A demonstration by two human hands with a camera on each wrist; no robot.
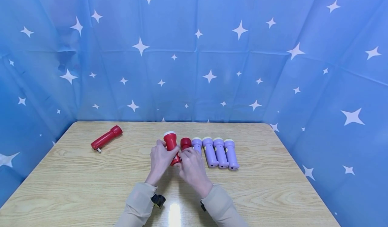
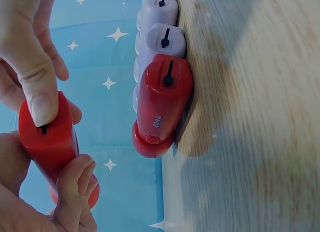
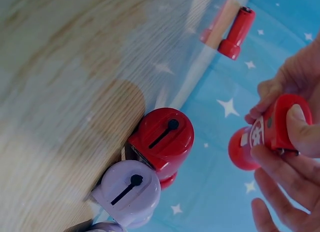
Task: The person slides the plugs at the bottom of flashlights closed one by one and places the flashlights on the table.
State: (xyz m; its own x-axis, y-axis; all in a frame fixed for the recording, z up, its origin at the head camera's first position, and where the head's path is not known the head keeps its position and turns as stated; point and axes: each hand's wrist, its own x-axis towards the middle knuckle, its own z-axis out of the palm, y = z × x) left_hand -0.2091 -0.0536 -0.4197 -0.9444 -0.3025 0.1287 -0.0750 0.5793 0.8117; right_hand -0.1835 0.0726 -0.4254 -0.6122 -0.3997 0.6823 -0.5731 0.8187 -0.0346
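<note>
A red flashlight (image 1: 170, 141) with a white front rim is tilted up off the table, its tail towards me. My left hand (image 1: 160, 158) grips its body, with fingers (image 2: 75, 187) wrapped along the side. At the tail end my right hand (image 1: 194, 169) pinches it, the thumb (image 2: 42, 110) pressed over the dark slot. A small metal piece (image 3: 289, 152) shows beside that tail end. Just right of it lies a second red flashlight (image 2: 162, 102), partly hidden behind my right hand in the head view. Its tail has a black slot.
Several lilac flashlights (image 1: 220, 153) lie side by side to the right of the second red one. Another red flashlight (image 1: 106, 137) lies alone at the far left, a small prong at its tail. A starry blue curtain (image 1: 194, 68) surrounds the wooden table (image 1: 75, 186).
</note>
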